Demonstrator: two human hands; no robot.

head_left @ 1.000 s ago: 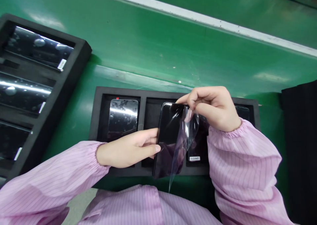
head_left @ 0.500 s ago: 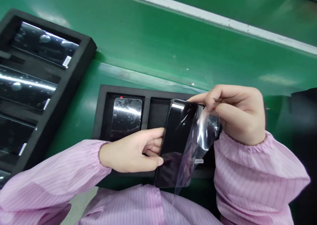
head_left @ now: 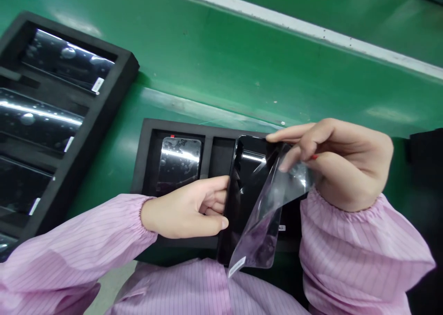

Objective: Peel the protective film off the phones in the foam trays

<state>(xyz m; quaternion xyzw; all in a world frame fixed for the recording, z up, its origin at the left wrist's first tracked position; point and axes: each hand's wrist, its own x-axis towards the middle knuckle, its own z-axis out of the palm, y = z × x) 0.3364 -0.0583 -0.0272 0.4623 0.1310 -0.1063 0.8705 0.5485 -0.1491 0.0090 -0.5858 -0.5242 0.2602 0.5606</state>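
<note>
My left hand (head_left: 194, 208) grips a black phone screen (head_left: 247, 185) by its left edge, thumb on the front and fingers behind. Over the right part of the screen, a clear protective film (head_left: 266, 213) is peeled back and curls. Between thumb and fingers, my right hand (head_left: 346, 162) pinches the film near the upper right, with its forefinger at the screen's top edge. A small white label (head_left: 237, 266) sits on the film's lower end. Beneath lies a black foam tray (head_left: 147, 153), its left slot holding another film-covered screen (head_left: 180, 165).
To the left stands a larger black foam tray (head_left: 116, 100) with several film-covered screens, among them a top one (head_left: 67, 58). Both trays rest on a green work surface (head_left: 221, 61) with a pale strip (head_left: 277, 24) across it. A dark object (head_left: 427, 176) is at the right edge.
My right hand has moved right, pulling the film further off the screen. The film's labelled lower end now shows at the screen's bottom. My left hand keeps its grip.
</note>
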